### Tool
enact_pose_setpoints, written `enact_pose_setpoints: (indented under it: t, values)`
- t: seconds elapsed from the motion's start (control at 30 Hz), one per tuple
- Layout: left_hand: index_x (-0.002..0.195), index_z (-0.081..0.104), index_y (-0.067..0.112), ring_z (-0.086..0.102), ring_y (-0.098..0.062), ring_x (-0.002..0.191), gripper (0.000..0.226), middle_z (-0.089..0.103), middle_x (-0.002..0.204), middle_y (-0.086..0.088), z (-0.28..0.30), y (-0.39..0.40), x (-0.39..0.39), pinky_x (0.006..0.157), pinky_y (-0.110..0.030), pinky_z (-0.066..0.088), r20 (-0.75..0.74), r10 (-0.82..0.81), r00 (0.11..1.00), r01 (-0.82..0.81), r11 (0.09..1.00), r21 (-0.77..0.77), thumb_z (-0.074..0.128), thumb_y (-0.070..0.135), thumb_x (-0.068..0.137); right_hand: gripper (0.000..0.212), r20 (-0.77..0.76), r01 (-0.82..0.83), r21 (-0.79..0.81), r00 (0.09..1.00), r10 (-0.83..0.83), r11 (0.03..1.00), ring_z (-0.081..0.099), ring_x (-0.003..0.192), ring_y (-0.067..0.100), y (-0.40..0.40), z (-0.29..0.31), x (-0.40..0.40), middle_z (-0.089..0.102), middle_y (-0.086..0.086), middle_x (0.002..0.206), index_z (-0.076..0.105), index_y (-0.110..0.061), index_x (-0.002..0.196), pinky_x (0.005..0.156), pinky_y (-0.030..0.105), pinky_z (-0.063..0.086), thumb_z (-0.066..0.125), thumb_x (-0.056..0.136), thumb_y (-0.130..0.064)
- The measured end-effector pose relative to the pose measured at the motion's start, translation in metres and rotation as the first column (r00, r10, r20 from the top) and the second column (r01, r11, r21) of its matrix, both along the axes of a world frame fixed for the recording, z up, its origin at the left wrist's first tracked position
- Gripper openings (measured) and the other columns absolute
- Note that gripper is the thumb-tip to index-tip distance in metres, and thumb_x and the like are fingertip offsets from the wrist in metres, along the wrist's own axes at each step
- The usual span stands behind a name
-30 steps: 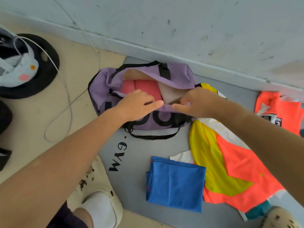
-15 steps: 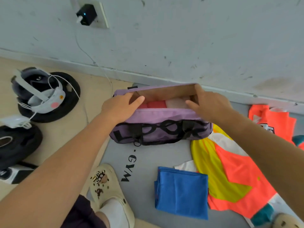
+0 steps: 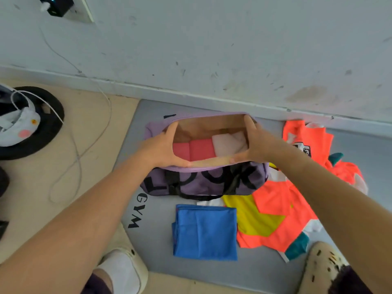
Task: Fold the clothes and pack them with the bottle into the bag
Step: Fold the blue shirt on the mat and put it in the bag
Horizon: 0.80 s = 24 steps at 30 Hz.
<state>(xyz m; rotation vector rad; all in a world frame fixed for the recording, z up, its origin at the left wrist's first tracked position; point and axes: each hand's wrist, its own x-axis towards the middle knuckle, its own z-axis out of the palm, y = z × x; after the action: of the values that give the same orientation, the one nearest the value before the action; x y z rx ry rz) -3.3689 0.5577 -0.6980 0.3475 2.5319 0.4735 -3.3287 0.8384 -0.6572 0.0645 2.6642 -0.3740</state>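
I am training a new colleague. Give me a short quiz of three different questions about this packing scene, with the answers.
1. True or false: both hands hold the purple bag open.
2. Which folded item lies on the mat in front of the bag? A) blue cloth B) black towel C) green jacket
3. Fill in: inside the bag, the pink cloth lies to the ___ of the pale one.

Key:
1. True: the left hand and right hand spread the opening.
2. A, the blue cloth.
3. Left: pink cloth, pale cloth.
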Motion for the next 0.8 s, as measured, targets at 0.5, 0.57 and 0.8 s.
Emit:
enact_pose_setpoints:
  t: [0.5,0.57,0.8]
  values:
    - [0.063,0.059,0.032,0.064,-0.017,0.085,0.081,0.066,0.073,0.009,-0.008,0.017,0.043,0.103,-0.047,0.037,0.129,-0.208,0.97,0.223,0.968,-0.112,0.018,0.101,0.058,0.051,0.072,-0.207,0.011,0.976,0.206,0.978,0.046,0.067,0.019,0.011,-0.038,0.043,0.043,-0.005,0.049,0.06,-0.02,0.056,0.067,0.03,0.035,0.069,0.067,-0.069]
    - [0.049,0.042,0.022,0.059,-0.016,0.067,0.084,0.053,0.054,0.005,-0.007,0.013,0.045,0.094,-0.044,0.042,0.169,-0.182,0.969,0.203,0.972,-0.119,0.014,0.101,0.059,0.063,0.213,-0.142,-0.083,0.964,0.157,0.986,0.038,0.051,0.018,0.014,-0.033,0.043,0.033,-0.005,0.041,0.047,-0.017,0.047,0.05,0.029,0.028,0.068,0.063,-0.074]
    - [0.084,0.072,0.027,0.06,-0.025,0.083,0.079,0.066,0.073,0.007,-0.004,0.015,0.063,0.093,-0.046,0.045,-0.126,-0.07,0.99,0.081,0.993,0.082,0.019,0.086,0.081,0.057,-0.137,-0.092,-0.17,0.988,0.069,0.981,0.057,0.085,0.021,-0.001,-0.014,0.059,0.064,0.001,0.084,0.069,-0.017,0.086,0.076,0.034,0.045,0.072,0.063,-0.07]
